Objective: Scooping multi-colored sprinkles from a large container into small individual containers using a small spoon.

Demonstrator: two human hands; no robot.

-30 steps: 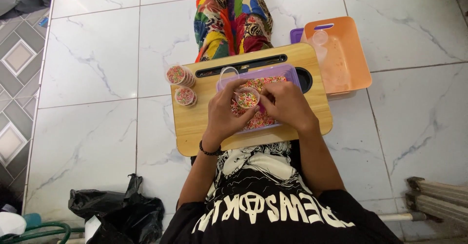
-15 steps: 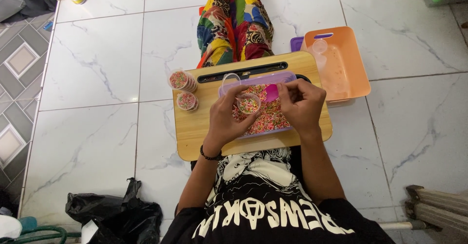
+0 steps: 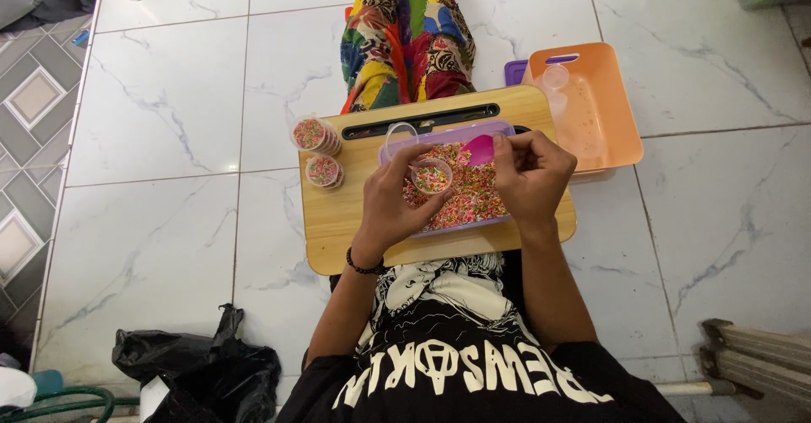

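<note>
My left hand [image 3: 390, 199] holds a small clear cup [image 3: 431, 175], partly filled with coloured sprinkles, above a purple tub [image 3: 460, 185] full of the same sprinkles. My right hand [image 3: 530, 174] grips a pink scoop [image 3: 479, 149] just right of the cup, over the tub. The tub rests on a wooden lap tray [image 3: 338, 220] across my legs. Two filled clear cups [image 3: 309, 134] [image 3: 323, 170] stand on the tray's left side. An empty clear cup [image 3: 400, 132] sits at the tub's far left corner.
An orange plastic basket [image 3: 596, 106] with a clear cup inside lies on the white tiled floor right of the tray, a purple lid [image 3: 515, 72] beside it. A black plastic bag [image 3: 198, 372] lies at lower left. Folded metal legs [image 3: 756, 347] are at lower right.
My right hand has lifted away from the cup and moved right, now showing the pink scoop. My left hand keeps the cup over the tub.
</note>
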